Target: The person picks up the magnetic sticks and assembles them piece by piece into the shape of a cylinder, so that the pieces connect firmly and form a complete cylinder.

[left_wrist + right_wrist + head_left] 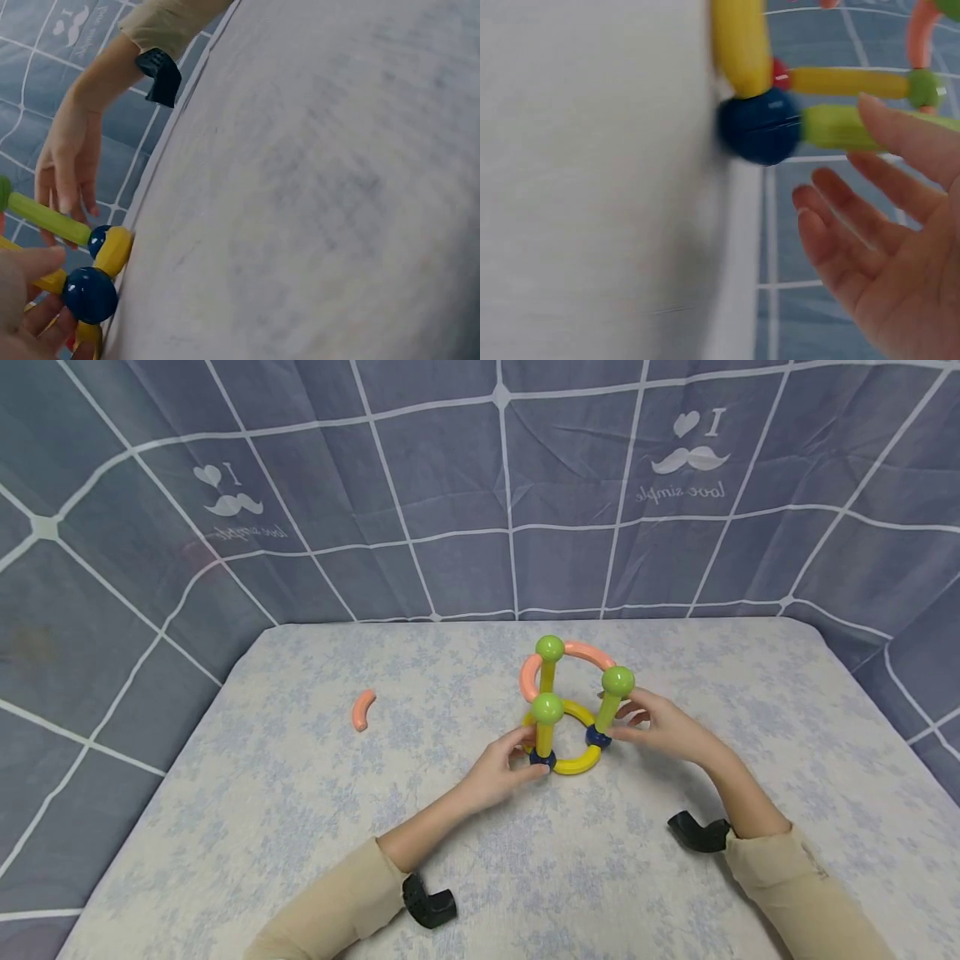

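Observation:
A ball-and-stick building toy stands on the table, with a yellow curved-piece ring [577, 766] at its base. Upright sticks rise from it, topped by light green balls [618, 681]; salmon curved pieces [589, 653] join some at the back. My left hand [491, 772] holds the toy at the near left, thumb and fingers about a navy ball [90, 295] and its yellow stick. At the right, my right hand [667, 731] has its fingers loosely bent and spread beside a green stick [840, 126]. Its thumb overlaps that stick; whether they touch I cannot tell.
A loose salmon curved piece [363, 710] lies on the patterned tabletop [285, 793], left of the toy. Black wrist mounts [429, 902] stick out from both sleeves. A grey-blue curtain [450, 485] with white lines hangs behind and beside the table.

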`<state>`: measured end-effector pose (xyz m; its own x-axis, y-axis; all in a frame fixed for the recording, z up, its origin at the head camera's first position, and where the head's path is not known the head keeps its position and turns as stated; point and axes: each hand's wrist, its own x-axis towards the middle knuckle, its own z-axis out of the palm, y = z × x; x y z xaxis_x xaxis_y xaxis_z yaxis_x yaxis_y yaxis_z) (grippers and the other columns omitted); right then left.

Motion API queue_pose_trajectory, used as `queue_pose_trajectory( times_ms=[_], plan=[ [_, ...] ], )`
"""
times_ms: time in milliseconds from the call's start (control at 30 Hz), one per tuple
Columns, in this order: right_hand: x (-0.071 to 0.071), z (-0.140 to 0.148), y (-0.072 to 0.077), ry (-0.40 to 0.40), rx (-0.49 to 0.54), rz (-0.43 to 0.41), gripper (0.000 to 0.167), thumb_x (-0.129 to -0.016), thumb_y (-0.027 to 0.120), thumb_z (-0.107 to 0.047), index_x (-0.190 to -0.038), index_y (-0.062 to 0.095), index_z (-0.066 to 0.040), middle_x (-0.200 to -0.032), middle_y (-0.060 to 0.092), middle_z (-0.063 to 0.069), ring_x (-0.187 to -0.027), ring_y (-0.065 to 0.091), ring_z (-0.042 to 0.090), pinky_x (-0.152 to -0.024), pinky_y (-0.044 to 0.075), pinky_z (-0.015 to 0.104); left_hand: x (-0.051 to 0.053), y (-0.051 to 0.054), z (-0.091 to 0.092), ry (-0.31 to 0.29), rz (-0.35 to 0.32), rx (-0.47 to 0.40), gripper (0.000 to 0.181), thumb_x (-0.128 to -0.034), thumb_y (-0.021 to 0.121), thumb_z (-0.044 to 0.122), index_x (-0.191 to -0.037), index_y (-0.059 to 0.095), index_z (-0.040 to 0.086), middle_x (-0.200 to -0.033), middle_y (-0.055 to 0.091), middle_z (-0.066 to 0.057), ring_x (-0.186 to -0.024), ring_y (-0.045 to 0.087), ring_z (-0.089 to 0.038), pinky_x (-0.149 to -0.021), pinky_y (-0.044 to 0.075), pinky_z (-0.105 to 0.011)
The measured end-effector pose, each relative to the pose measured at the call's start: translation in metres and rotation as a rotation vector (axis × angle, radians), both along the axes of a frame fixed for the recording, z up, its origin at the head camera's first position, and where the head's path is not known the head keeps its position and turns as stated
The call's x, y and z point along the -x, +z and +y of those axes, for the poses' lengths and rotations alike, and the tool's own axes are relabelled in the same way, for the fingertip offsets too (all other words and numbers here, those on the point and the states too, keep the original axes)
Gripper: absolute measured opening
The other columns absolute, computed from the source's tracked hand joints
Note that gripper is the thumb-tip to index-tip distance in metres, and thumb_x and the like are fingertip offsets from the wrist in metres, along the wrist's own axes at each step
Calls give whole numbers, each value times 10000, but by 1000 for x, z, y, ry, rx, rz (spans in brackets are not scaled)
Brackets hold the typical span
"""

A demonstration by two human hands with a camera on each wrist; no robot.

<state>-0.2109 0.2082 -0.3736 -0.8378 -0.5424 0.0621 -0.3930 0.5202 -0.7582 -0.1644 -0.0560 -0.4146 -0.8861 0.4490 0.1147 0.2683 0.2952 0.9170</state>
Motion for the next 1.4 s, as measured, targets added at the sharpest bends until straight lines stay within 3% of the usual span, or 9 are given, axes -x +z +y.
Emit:
queue_pose_trajectory(
  times_ms=[200,433,700,967,1400],
  plan=[
    [7,4,-20,81,-13,-23,238,-823,668,-60,-1039,588,-2,-1012,609,139,-928,596,310,-732,512,338,4,-9,3,4,152,84,407,-793,702,77,-1164,555,-6,-1092,593,-114,-1035,536,-222,-933,443,-328],
    [5,-1,-20,60,-38,-31,276,-793,701,-68,-1029,586,19,-950,631,133,-852,615,262,-689,522,306,7,-11,2,37,204,107,321,-781,707,50,-1070,581,-9,-1012,604,-95,-945,538,-198,-863,471,-316],
    [-6,-12,-18,110,-32,-94,248,-784,714,-86,-980,600,14,-877,644,80,-794,631,187,-665,532,254,16,-10,-12,85,177,70,377,-771,675,-55,-1129,565,-20,-1097,591,-110,-1017,546,-227,-867,484,-290],
    [-22,-38,-16,147,-7,-89,156,-802,686,-60,-920,608,5,-841,630,59,-792,639,176,-647,531,236,27,-12,-29,167,166,-23,434,-773,653,-101,-1183,534,-23,-1130,554,-155,-1087,524,-289,-929,460,-347],
    [-34,-67,-20,198,20,-79,287,-830,659,-65,-1081,585,52,-907,643,74,-820,629,150,-716,527,214,39,-11,-39,229,116,-66,482,-794,606,-127,-1256,486,-60,-1212,527,-236,-1156,481,-356,-1005,387,-398]
  ],
)
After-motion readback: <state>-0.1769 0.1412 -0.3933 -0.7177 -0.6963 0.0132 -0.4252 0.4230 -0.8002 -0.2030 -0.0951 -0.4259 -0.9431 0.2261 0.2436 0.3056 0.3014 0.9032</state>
